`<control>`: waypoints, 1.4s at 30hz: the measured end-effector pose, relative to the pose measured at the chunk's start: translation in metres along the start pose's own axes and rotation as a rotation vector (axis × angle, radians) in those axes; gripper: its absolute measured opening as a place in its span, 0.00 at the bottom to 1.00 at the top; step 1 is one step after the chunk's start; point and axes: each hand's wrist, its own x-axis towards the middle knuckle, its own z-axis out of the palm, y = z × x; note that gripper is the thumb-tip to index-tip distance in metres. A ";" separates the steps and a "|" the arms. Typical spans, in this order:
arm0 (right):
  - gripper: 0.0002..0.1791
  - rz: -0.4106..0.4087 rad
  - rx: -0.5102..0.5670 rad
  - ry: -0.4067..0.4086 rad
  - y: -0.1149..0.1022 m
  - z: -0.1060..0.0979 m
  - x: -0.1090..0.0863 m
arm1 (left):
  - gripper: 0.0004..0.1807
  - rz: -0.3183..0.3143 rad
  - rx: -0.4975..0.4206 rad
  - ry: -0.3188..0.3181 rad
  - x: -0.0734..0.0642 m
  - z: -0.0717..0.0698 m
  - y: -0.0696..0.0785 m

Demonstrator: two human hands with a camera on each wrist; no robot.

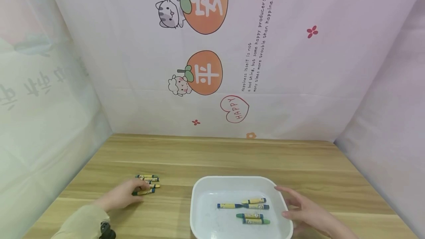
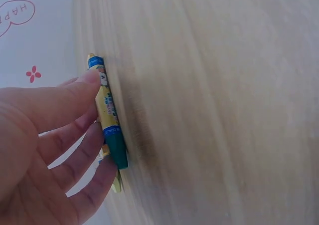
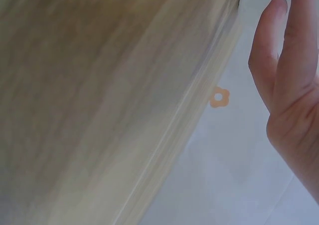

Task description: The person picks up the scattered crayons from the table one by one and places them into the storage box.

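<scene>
My left hand (image 1: 127,194) is over a small row of crayons on the wooden table, left of a white box. Its thumb and fingers pinch a dark green crayon (image 2: 109,103) with a yellow wrapper. A paler green crayon (image 2: 117,182) shows partly behind it, and the fingers hide some of the row. Farther back in the row lies another crayon (image 1: 147,176). My right hand (image 1: 307,211) rests at the right rim of the white box (image 1: 196,194), its fingers fairly straight. In the right wrist view only part of that hand shows.
Inside the box lie several crayons, among them a blue one (image 1: 229,205), a yellow one (image 1: 255,201) and a green one (image 1: 249,215). The wooden table (image 1: 172,154) meets a printed cloth backdrop (image 1: 139,102) at the back, with white cloth on both sides.
</scene>
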 end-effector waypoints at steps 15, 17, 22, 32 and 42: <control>0.39 -0.006 0.014 -0.013 0.000 -0.002 0.000 | 0.12 0.044 -0.035 -0.014 0.010 0.011 -0.012; 0.39 -0.004 0.006 -0.007 0.000 -0.001 0.000 | 0.12 0.046 -0.040 -0.018 0.010 0.010 -0.011; 0.39 -0.004 0.000 -0.001 0.000 -0.001 0.000 | 0.13 0.036 -0.049 -0.035 0.009 0.010 -0.009; 0.39 0.020 0.000 0.023 -0.001 0.000 0.001 | 0.14 -0.029 -0.024 -0.023 0.016 -0.001 0.010; 0.39 0.019 -0.002 0.022 -0.001 0.000 0.001 | 0.15 0.005 -0.044 -0.004 0.032 -0.009 0.032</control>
